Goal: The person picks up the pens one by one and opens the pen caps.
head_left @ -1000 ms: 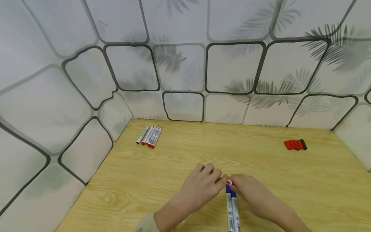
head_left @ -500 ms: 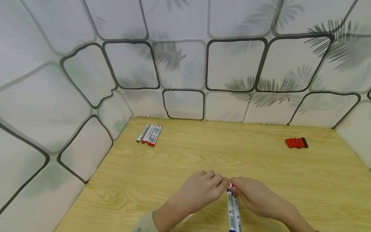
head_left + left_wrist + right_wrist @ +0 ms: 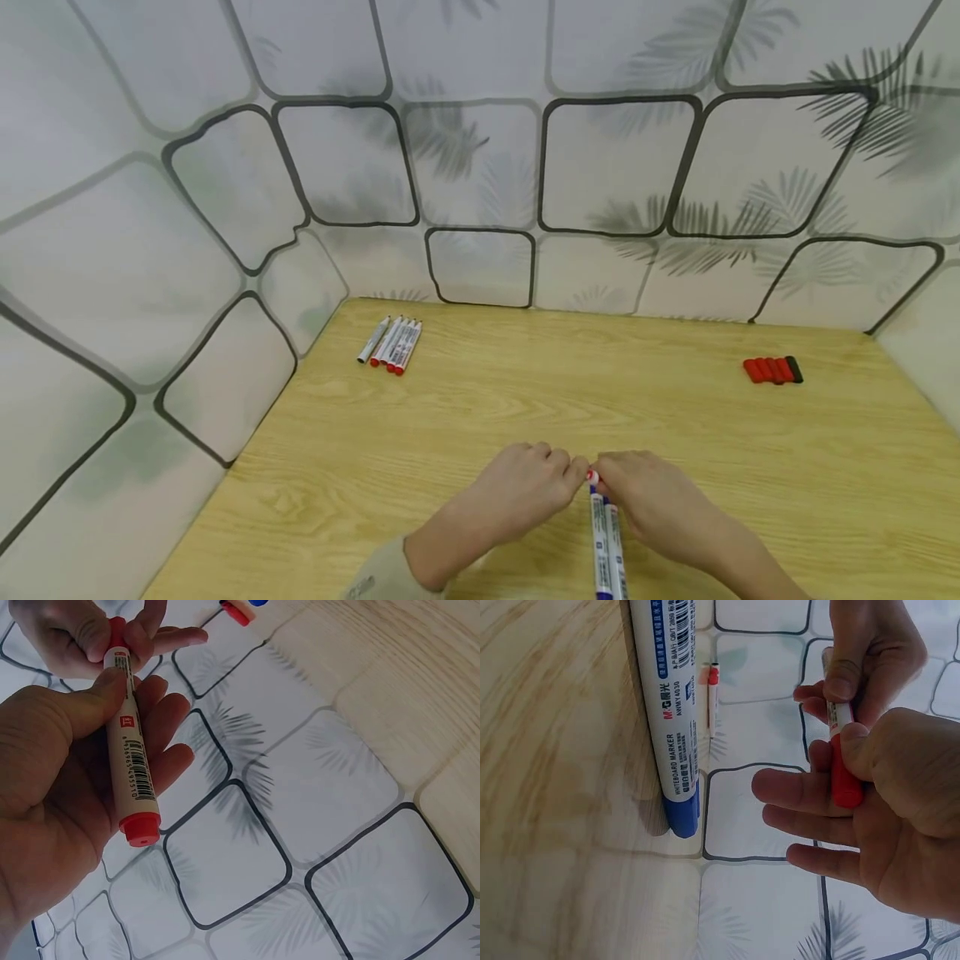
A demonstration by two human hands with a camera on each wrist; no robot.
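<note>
In front of me, my left hand [image 3: 517, 492] and right hand [image 3: 663, 504] meet over one red whiteboard marker. The left hand holds its white barrel [image 3: 135, 761] between thumb and fingers, with the barcode and red end plug in sight. At the other end, my right thumb and index finger pinch the red cap [image 3: 846, 774], which still covers the tip end; the other right fingers are stretched out. Below the hands, two blue whiteboard markers [image 3: 600, 542] lie side by side on the table, blue caps pointing away from me.
At the back left of the wooden table [image 3: 480, 392], several white markers [image 3: 397, 346] lie in a row, uncapped. Several red caps [image 3: 767, 370] and one black cap [image 3: 795, 369] sit lined up at the back right. A patterned wall covering [image 3: 480, 192] borders the table.
The left hand's fingers have drawn in and lowered slightly. Both hands stay together at the red marker, and the view has shifted a little.
</note>
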